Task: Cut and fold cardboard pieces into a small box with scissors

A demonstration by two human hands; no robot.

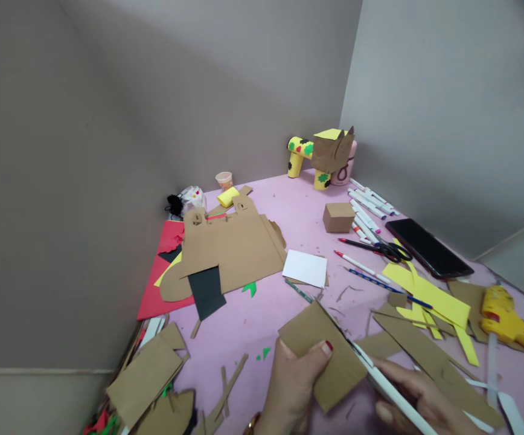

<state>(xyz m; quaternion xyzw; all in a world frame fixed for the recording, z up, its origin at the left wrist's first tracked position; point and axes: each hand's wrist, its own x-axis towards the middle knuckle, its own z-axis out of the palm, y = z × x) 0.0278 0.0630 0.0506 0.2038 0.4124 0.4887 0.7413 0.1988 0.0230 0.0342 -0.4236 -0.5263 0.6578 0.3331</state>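
Note:
My left hand [291, 386] pinches a flat brown cardboard piece [323, 353] at its near left edge, thumb on top. My right hand [418, 399] grips a long white tool [391, 389], a ruler or knife, laid along the piece's right edge. Both hands are at the bottom of the view over a pink table surface [289, 217]. Brown cardboard strips [429, 356] lie just right of the piece.
A large cut cardboard sheet [232, 251] rests on red paper [160, 284] at left. White card [305, 267], small cardboard box [338, 217], markers [370, 205], scissors [391, 251], phone [427, 248], yellow paper [429, 296], yellow glue gun [511, 323], a tube-and-cardboard animal [320, 154], paper cup [224, 179].

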